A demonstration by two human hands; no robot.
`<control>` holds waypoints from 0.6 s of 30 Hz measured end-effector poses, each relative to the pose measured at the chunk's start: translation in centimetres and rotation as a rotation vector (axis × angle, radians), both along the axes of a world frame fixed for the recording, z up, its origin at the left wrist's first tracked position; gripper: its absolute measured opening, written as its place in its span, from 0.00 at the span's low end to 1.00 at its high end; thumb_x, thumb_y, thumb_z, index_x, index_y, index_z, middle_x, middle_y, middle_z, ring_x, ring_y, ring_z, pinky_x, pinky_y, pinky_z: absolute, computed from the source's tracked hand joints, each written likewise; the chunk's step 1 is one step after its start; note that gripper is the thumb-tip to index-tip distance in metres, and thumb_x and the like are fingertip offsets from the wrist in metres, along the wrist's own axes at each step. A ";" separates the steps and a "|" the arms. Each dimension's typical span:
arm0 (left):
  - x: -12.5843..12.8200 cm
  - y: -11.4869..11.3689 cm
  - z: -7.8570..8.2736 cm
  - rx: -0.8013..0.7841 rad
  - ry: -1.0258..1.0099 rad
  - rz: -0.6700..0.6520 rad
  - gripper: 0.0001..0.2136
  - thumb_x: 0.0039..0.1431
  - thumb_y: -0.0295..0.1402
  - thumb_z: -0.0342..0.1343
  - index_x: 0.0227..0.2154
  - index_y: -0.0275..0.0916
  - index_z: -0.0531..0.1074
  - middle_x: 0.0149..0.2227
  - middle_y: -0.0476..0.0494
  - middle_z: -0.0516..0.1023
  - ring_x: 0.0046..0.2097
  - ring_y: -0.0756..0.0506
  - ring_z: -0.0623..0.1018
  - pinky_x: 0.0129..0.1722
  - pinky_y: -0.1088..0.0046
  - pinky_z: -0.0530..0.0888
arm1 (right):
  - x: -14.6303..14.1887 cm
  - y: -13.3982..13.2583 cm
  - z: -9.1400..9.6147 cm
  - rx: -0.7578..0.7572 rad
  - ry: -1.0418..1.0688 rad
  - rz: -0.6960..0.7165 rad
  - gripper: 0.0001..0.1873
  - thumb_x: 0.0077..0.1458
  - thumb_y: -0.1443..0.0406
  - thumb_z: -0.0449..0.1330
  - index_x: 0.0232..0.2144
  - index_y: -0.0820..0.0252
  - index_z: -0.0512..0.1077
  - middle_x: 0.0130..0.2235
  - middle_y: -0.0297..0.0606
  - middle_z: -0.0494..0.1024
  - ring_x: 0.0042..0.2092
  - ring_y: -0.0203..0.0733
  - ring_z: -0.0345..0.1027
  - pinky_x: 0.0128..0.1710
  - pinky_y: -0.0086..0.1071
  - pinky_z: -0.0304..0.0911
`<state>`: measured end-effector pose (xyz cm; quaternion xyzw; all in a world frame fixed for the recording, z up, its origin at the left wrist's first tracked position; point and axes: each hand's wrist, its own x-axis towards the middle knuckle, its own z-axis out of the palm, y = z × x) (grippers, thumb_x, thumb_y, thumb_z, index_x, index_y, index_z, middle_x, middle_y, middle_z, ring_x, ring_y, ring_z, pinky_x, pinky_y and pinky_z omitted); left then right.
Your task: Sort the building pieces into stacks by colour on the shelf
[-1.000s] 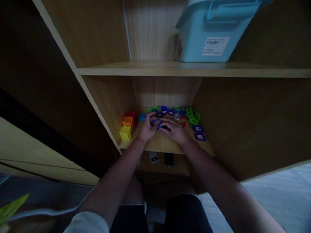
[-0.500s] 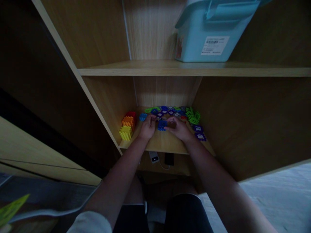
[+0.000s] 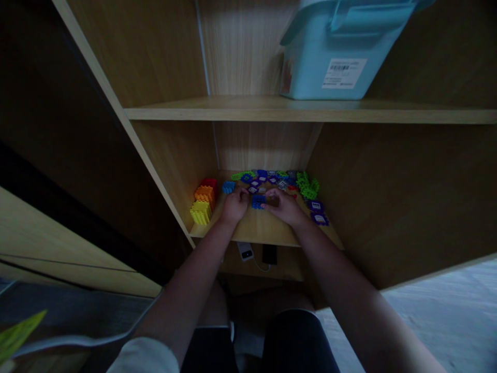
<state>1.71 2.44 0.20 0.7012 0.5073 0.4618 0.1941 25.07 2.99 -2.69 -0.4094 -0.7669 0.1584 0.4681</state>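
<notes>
A blue interlocking plastic block stands on the lower shelf between my hands. My right hand has its thumb and fingers curved round the block's right side. My left hand is just left of the block, with its fingers curled in; whatever they may pinch is hidden. Behind the hands lie several purple and blue window-patterned tiles and green pieces. A smaller blue block sits beyond my left hand.
Yellow, orange and red blocks line the left wall. Green pieces and purple tiles lie at right. A light-blue bin stands on the shelf above. A white device with a cable lies below.
The blue block has tipped slightly and now shows more of its side. My left hand's fingers have curled in more; my right hand has barely moved.
</notes>
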 end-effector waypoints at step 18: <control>0.0 0.1 0.0 -0.020 0.025 -0.002 0.09 0.67 0.25 0.52 0.37 0.42 0.76 0.36 0.42 0.86 0.40 0.40 0.85 0.48 0.62 0.78 | 0.0 0.3 -0.5 0.004 0.001 0.012 0.22 0.58 0.49 0.72 0.48 0.52 0.74 0.50 0.42 0.83 0.52 0.51 0.79 0.57 0.50 0.74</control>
